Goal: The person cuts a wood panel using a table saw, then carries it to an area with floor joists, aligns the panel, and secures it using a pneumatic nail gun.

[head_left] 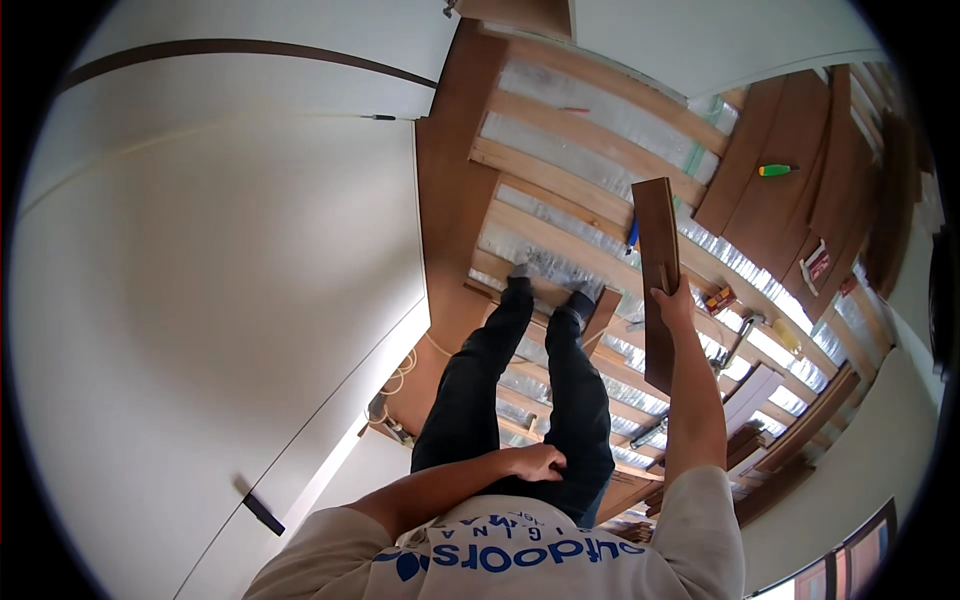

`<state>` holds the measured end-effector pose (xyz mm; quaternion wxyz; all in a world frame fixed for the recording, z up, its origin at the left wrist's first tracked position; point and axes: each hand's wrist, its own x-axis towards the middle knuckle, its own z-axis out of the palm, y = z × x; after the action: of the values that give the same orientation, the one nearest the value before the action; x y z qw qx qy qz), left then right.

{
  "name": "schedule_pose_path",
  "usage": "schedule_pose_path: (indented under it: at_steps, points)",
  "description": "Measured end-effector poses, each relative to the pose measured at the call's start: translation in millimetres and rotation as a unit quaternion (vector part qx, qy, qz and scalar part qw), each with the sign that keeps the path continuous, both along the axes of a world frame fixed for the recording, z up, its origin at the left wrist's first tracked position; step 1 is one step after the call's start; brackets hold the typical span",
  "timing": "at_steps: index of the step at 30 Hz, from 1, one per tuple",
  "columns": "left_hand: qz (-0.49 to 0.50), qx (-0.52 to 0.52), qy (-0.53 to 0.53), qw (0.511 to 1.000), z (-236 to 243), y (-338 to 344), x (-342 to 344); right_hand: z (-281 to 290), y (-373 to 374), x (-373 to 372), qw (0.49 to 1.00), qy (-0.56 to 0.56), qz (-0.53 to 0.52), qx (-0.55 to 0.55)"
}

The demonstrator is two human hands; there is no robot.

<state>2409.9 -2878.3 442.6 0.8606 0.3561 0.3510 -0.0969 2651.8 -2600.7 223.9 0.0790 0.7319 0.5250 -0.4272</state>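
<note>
My right hand (675, 303) grips a narrow brown floorboard (655, 225) by its right edge, with the thumb across its face. The board is held up lengthwise in front of me, to the right of my legs. My left hand (540, 463) rests against the front of my dark trousers with its fingers curled; whatever may be inside them is hidden. Below the raised board, light wooden joists (580, 135) run across silvery sheeting. Beside my right foot stands a short brown piece of board (601, 318).
Brown boards (760, 120) lie at the far right, with a green-handled tool (775, 170) on them. A blue tool (632, 236) lies behind the held board. Small boxes (718, 300) sit among the joists. White door panels (250, 250) line the left; a cable (402, 378) coils beside them.
</note>
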Motion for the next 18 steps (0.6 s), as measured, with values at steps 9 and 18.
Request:
schedule_pose_path:
  at_steps: [9, 18]
  points:
    - [-0.039, -0.024, -0.135, 0.99, -71.7, 56.4, -83.8, -124.0, 49.7, 7.0, 0.997, -0.004, -0.05, 0.055]
    - [0.164, 0.36, 0.448, 0.802, -482.1, 251.6, -379.5, -314.4, 90.5, 67.5, 0.983, 0.124, -0.115, 0.077]
